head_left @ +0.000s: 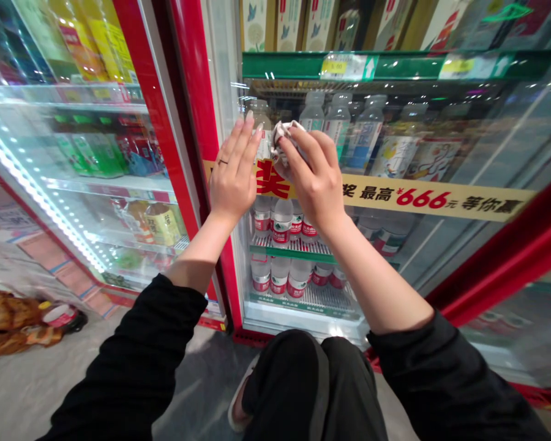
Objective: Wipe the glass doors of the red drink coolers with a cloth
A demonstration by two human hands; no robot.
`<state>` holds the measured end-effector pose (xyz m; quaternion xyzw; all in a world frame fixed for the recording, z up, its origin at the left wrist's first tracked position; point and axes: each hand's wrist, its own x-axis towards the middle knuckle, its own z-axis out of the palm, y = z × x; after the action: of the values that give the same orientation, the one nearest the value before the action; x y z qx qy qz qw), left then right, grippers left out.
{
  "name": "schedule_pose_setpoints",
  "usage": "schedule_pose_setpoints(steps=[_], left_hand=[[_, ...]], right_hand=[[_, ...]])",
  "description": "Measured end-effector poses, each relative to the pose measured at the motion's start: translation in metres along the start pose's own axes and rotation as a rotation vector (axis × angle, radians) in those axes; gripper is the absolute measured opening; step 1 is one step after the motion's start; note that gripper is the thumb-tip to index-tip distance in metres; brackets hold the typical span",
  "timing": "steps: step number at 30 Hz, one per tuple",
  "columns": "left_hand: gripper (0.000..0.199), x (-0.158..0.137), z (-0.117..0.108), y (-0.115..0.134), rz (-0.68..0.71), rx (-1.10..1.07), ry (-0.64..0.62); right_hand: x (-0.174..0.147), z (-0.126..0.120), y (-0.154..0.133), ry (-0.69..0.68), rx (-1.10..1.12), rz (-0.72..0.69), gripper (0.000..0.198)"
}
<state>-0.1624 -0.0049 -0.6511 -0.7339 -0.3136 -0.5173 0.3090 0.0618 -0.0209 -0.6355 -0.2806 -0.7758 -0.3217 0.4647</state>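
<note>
My left hand [233,174] lies flat against the glass door [468,257] of a red-framed drinks fridge, fingers stretched upward, a dark ring on one of them. Beside it, my right hand [319,177] presses a crumpled whitish cloth [282,138] to the same glass, its fingers bent over the wad. Whether the wad is fabric or paper I cannot tell for certain. Both hands partly cover a yellow printed strip [436,197] that runs across the door. Bottles [282,223] with red-and-white labels stand on shelves behind the glass.
To the left is another lit fridge [153,122] with green and yellow drinks. A brown object [13,321] and a dark bottle with a red label [62,316] are on the grey floor at far left. My knees [294,380] are close to the fridge base.
</note>
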Motion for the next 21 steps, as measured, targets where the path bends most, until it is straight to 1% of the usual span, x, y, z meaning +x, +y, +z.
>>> schedule_pose_setpoints(steps=[3, 5, 7, 9, 11, 13, 15, 18, 21], left_hand=[[0.062, 0.0, 0.001, -0.001, -0.013, -0.044, -0.013], [0.063, 0.0, 0.002, 0.0, -0.026, -0.044, -0.013], [0.063, 0.0, 0.002, 0.002, -0.028, -0.012, -0.002], [0.063, 0.0, 0.001, 0.004, -0.025, 0.015, -0.002], [0.064, 0.0, 0.001, 0.005, -0.015, 0.026, -0.008], [0.064, -0.001, 0.001, 0.005, 0.004, 0.038, 0.0], [0.063, -0.001, 0.001, 0.004, 0.015, 0.061, 0.015], [0.061, 0.0, 0.002, 0.004, 0.011, 0.083, 0.016], [0.061, 0.001, 0.002, 0.004, 0.008, 0.091, 0.0]], right_hand=[[-0.013, -0.003, -0.007, -0.017, 0.004, -0.038, 0.052], [-0.024, -0.01, -0.003, -0.028, 0.011, -0.065, 0.051], [-0.029, -0.018, 0.007, -0.014, 0.003, -0.067, 0.05], [-0.024, -0.022, 0.017, 0.022, -0.021, -0.036, 0.049], [-0.013, -0.021, 0.021, 0.057, -0.04, -0.004, 0.05], [-0.004, -0.016, 0.019, 0.085, -0.046, 0.003, 0.05], [-0.002, -0.012, 0.012, 0.101, -0.048, -0.009, 0.047], [-0.017, -0.015, 0.005, 0.081, -0.046, -0.054, 0.047], [-0.037, -0.026, 0.011, 0.034, -0.045, -0.091, 0.053]])
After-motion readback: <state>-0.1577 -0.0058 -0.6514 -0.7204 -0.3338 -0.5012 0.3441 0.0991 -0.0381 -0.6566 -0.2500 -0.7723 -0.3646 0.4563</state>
